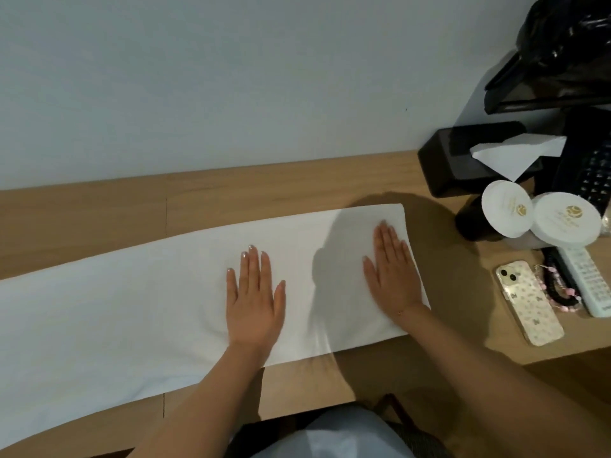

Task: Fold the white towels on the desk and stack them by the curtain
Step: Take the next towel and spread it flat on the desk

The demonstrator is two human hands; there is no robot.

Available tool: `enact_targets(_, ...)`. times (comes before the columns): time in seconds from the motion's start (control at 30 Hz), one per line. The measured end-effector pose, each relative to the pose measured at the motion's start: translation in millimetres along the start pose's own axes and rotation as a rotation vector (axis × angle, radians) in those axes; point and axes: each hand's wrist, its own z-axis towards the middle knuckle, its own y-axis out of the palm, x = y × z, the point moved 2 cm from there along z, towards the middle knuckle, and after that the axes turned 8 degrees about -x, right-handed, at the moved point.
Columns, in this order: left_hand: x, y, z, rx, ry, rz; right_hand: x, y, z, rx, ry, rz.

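Note:
A long white towel (132, 312) lies flat across the wooden desk (264, 186), folded into a narrow strip that runs off the left edge of view. My left hand (254, 299) presses flat on the towel near its middle, fingers straight. My right hand (393, 272) lies flat on the towel's right end, fingers straight and together. Neither hand grips the cloth. No curtain is in view.
To the right stand a black tissue box (463, 160), two round white lids (506, 208) on dark cups, a phone in a patterned case (529, 302), a bead strap (555, 285) and a white remote (585, 282). A black bag (568, 44) hangs above. The grey wall is behind.

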Motion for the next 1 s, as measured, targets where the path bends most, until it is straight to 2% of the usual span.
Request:
enact_targets(0.1,-12,-5,3,0.012,-0.042,0.022,-25,-6,7,0.004,-0.04,0.03)
enact_targets(0.23,-10,-7,5,0.023,-0.04,0.018,-99,-1,30,-0.021,-0.333,-0.018)
enact_targets(0.3,-10,-7,5,0.02,-0.053,0.019,-116,3,37,-0.042,-0.391,-0.042)
enact_targets(0.57,-10,-8,2,0.01,-0.039,-0.012,-7,-16,51,-0.009,-0.094,-0.024)
enact_targets(0.67,-11,-9,5,-0.001,-0.038,0.002,11,-24,51,-0.02,-0.067,0.004)
enact_targets(0.87,-11,-12,5,-0.055,-0.035,-0.027,-13,-16,36,-0.024,0.03,0.088)
enact_targets(1.0,-26,-41,0,-0.155,0.039,-0.046,-72,1,11,-0.091,-0.124,0.115)
